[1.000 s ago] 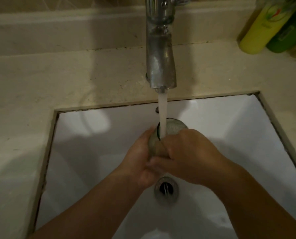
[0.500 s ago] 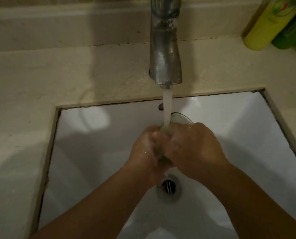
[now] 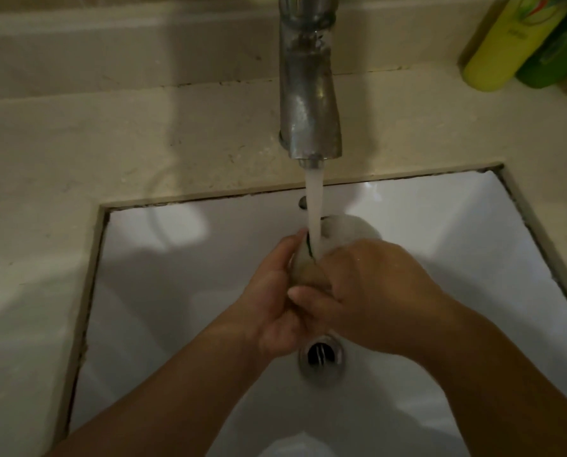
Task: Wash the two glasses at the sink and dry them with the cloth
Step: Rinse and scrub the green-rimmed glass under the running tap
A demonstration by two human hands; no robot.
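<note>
Beige stone counter [image 3: 61,153] frames a white sink [image 3: 176,291]. At centre we see one glass [image 3: 312,268] held above the drain [image 3: 321,356], directly under the running stream [image 3: 314,206] from the chrome tap [image 3: 308,94]. Our left hand [image 3: 272,298] wraps its near side; our right hand [image 3: 374,291] curls over the far side, so both clamp the glass. Its long axis appears tilted away from us, mouth toward the back wall of the basin, though blur leaves this uncertain. We judge slippage the main risk: wet glass and wet fingers could let it drop onto the porcelain. Two bottles, yellow [image 3: 503,41] and green [image 3: 556,57], stand at upper right.
</note>
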